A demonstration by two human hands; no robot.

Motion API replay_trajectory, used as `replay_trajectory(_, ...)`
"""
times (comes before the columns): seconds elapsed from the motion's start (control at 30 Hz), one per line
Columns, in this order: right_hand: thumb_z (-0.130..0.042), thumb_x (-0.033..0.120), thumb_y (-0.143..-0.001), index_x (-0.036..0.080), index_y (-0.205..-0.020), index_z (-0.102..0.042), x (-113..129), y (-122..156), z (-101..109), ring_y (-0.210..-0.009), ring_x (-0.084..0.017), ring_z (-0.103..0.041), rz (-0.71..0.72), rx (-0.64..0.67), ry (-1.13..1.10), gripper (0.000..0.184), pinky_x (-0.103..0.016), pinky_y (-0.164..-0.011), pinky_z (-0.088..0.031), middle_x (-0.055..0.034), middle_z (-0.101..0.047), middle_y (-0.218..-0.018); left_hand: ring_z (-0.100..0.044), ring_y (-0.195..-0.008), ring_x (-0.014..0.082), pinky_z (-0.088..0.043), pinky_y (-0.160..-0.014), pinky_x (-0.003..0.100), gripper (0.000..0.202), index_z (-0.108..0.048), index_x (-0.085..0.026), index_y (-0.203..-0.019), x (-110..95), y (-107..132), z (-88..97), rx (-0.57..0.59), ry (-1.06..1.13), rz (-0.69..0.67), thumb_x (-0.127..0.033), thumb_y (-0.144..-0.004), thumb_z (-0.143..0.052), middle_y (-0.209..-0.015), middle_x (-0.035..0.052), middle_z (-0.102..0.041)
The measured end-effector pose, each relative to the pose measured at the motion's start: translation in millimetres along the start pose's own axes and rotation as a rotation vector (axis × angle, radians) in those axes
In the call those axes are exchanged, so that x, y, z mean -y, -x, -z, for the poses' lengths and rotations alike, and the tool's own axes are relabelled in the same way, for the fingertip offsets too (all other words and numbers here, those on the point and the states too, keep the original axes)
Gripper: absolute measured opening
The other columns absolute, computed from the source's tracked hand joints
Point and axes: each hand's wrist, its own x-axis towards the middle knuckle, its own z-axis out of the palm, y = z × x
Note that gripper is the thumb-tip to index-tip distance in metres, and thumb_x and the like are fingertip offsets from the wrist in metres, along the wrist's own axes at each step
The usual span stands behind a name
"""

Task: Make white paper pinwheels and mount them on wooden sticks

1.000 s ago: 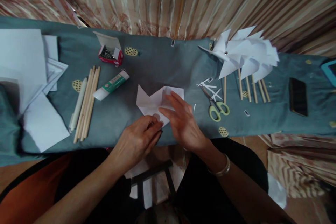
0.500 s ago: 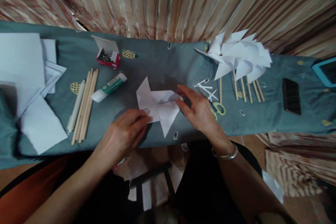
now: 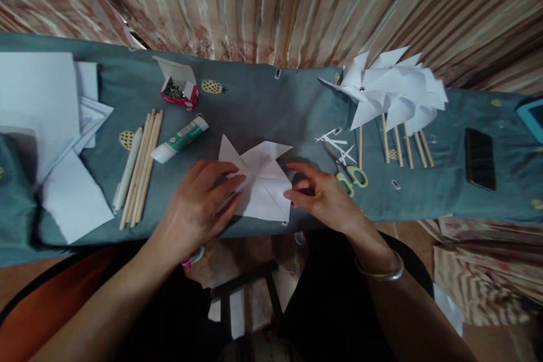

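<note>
A white paper pinwheel with cut and folded blades lies on the cloth between my hands. Its near right part lies flat with a diagonal slit, while the far blades stand folded. My left hand holds its left side, bent fingers pressing near the middle; the paper under that palm is hidden. At the right edge, my right hand pinches a corner between thumb and finger, its index finger stretched out above. Green-handled scissors and white paper scraps lie to the right of that hand.
Finished paper pinwheels on wooden sticks lie at the far right, near a dark phone. To the left are wooden sticks, a glue tube, an open red box of metal pins and white paper sheets.
The pinwheel has turned, and its near right blade now lies flat. My left hand moved farther onto the paper; my right hand shifted to the lower right corner. The view shifted slightly.
</note>
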Motion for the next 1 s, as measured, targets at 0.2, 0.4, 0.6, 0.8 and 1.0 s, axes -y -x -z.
replay_trajectory(0.2,-0.068,0.026,-0.079,0.018,-0.126,-0.056,2,0,-1,-0.056,-0.015,-0.064,0.02,-0.015,0.106,0.049,-0.026,-0.05,-0.047,0.0011,-0.072,-0.068,-0.059,-0.094,0.0254,-0.056,-0.08,0.043,0.031,-0.059,-0.013,-0.116,-23,16,-8.4,0.21,0.071,-0.047,-0.025,-0.088,-0.061,-0.106,0.0128,-0.063)
replay_trajectory(0.4,-0.067,0.037,-0.082,0.019,-0.119,-0.062,4,1,3,-0.051,-0.013,-0.059,0.056,-0.07,0.178,0.042,-0.026,-0.047,-0.044,0.0003,-0.071,-0.069,-0.063,-0.089,0.0241,-0.057,-0.076,0.039,0.022,-0.063,-0.011,-0.108,-23,12,-10.6,0.152,0.043,-0.061,-0.02,-0.089,-0.059,-0.098,0.0123,-0.067)
replay_trajectory(0.6,-0.062,0.03,-0.087,0.022,-0.104,-0.07,10,2,2,-0.087,-0.019,-0.068,0.281,-0.295,0.216,0.02,-0.035,-0.077,-0.055,-0.0044,-0.073,-0.098,-0.063,-0.086,0.0219,-0.057,-0.075,0.037,0.019,-0.064,-0.012,-0.107,-24,12,-11.6,0.148,0.027,-0.068,-0.019,-0.09,-0.057,-0.097,0.0103,-0.068)
replay_trajectory(0.8,-0.048,0.013,-0.09,0.026,-0.108,-0.069,15,3,-4,-0.118,-0.021,-0.057,0.513,-0.223,0.367,0.03,-0.046,-0.102,-0.047,-0.0047,-0.063,-0.127,-0.063,-0.088,0.0218,-0.056,-0.076,0.036,0.02,-0.063,-0.013,-0.109,-23,14,-11.8,0.139,0.027,-0.078,-0.018,-0.09,-0.058,-0.097,0.0094,-0.068)
replay_trajectory(1.0,-0.046,0.007,-0.085,0.023,-0.107,-0.069,14,3,-9,-0.127,-0.023,-0.049,0.55,-0.181,0.453,0.035,-0.047,-0.105,-0.045,-0.0058,-0.06,-0.133,-0.063,-0.087,0.0215,-0.056,-0.076,0.036,0.021,-0.064,-0.011,-0.109,-24,14,-10.9,0.128,0.042,-0.083,-0.017,-0.089,-0.058,-0.096,0.0099,-0.068)
